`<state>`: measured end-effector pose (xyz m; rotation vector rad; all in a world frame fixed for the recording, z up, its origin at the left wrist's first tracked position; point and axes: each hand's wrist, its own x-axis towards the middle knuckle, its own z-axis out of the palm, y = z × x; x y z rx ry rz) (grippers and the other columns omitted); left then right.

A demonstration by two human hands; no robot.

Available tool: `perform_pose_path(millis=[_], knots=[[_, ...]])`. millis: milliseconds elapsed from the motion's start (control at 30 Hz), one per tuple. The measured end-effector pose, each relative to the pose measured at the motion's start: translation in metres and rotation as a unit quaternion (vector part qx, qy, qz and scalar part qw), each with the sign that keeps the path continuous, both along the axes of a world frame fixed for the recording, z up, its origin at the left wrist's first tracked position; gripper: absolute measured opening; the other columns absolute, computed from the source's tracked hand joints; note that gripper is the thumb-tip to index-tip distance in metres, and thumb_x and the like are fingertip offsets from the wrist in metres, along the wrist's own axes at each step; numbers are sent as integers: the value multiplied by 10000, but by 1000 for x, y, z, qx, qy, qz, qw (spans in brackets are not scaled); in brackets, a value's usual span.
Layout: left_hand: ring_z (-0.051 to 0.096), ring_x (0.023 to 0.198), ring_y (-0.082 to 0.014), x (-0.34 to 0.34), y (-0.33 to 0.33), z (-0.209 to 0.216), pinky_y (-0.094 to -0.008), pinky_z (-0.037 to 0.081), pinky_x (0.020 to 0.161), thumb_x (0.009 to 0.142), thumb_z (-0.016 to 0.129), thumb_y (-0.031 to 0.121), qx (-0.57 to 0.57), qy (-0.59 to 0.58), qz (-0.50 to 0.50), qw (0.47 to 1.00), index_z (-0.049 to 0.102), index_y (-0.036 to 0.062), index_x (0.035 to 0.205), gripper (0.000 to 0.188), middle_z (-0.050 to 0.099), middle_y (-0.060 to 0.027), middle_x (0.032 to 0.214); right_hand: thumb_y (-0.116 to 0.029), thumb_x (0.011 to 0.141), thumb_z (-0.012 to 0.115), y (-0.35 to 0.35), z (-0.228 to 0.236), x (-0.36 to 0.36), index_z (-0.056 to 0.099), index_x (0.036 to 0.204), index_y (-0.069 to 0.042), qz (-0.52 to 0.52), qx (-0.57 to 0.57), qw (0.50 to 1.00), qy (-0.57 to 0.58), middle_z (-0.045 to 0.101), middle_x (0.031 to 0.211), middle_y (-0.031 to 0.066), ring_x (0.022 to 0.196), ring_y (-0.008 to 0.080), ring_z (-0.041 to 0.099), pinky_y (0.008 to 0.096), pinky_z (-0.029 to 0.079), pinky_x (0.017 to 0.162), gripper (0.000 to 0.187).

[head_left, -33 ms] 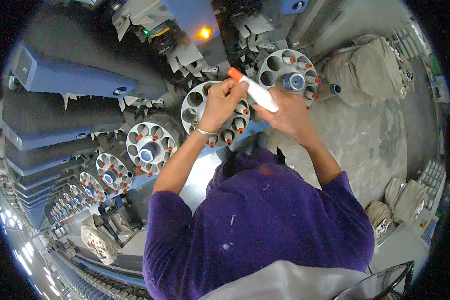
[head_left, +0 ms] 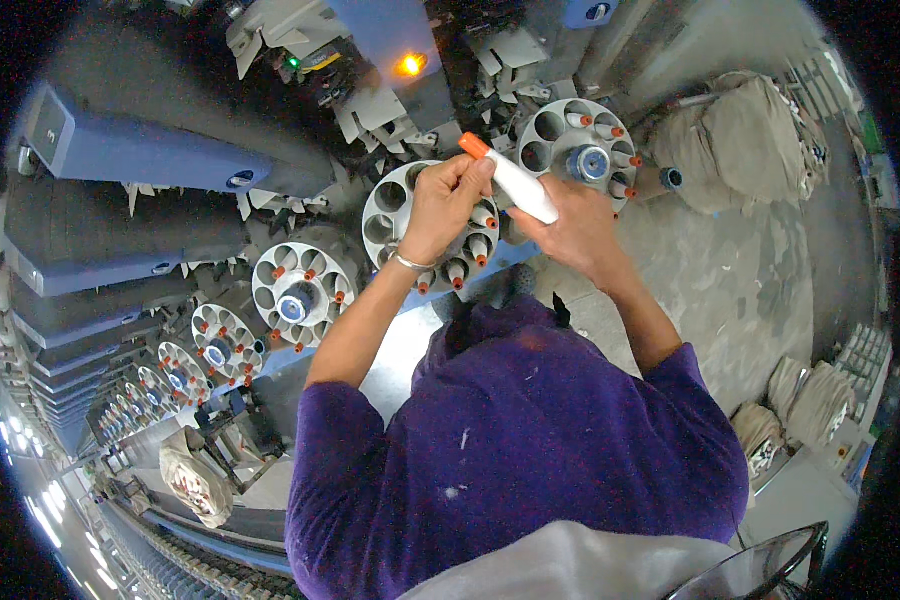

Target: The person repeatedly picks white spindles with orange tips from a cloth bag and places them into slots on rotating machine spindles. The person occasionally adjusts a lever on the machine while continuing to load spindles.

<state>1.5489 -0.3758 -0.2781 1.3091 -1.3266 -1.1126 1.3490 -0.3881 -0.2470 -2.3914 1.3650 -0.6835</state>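
A white yarn bobbin (head_left: 522,188) with an orange tube end is held slantwise between my hands, its orange end up and to the left. My right hand (head_left: 578,225) is wrapped round its thick lower part. At the narrow part by the orange end, my left hand (head_left: 452,200) is closed, thumb and fingers pinched against the bobbin; any thread there is too fine to see. Behind and below my left hand is a round magazine (head_left: 378,232) with several orange-tipped bobbins in its pockets and some pockets bare. My left hand covers part of it.
Another round magazine (head_left: 548,127) stands to the right, with a blue-topped hub. A row of similar magazines (head_left: 266,290) curves away left along the blue winding machine (head_left: 160,150). An orange lamp (head_left: 411,65) glows above. Cloth-covered bundles (head_left: 735,140) stand on the right.
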Motion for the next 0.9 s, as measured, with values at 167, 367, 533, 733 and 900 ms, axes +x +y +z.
perform_pose_path(millis=[167, 367, 533, 733, 900], knots=[[478, 621, -32, 24, -12, 26, -206, 390, 560, 944, 558, 123, -91, 15, 168, 981, 635, 13, 789, 205, 576, 49, 687, -492, 718, 743, 6, -1, -10, 621, 858, -25, 46, 105, 993, -39, 650, 719, 188, 613, 359, 639, 446, 484, 541, 502], [441, 591, -34, 81, -28, 87, -198, 329, 500, 930, 593, 140, -210, 79, 377, 899, 625, 57, 768, 185, 581, 20, 693, -514, 736, 725, 5, -6, -18, 625, 873, -28, 55, 121, 991, -10, 654, 742, 200, 657, 371, 643, 462, 483, 585, 515], [601, 948, -232, 16, -3, 43, -320, 484, 753, 792, 708, 77, -266, -215, 65, 937, 692, 132, 1078, 292, 605, -100, 1122, -520, 742, 712, 0, -6, -17, 624, 866, -33, 59, 104, 992, -36, 652, 744, 199, 667, 374, 641, 474, 482, 589, 510], [660, 844, -260, 18, -17, 11, -350, 506, 772, 795, 696, 142, -221, -248, -161, 929, 724, 51, 927, 163, 707, -95, 893, -505, 729, 707, -3, -16, -33, 624, 864, -66, 100, 86, 990, 50, 661, 737, 173, 677, 358, 652, 470, 496, 599, 467], [679, 798, -261, 96, -23, 29, -325, 540, 704, 824, 639, 59, -145, -455, 5, 879, 701, 33, 951, 144, 704, -100, 940, -492, 730, 706, 0, -14, -54, 632, 915, -88, 51, 124, 987, 84, 667, 762, 162, 701, 355, 657, 455, 505, 621, 451]])
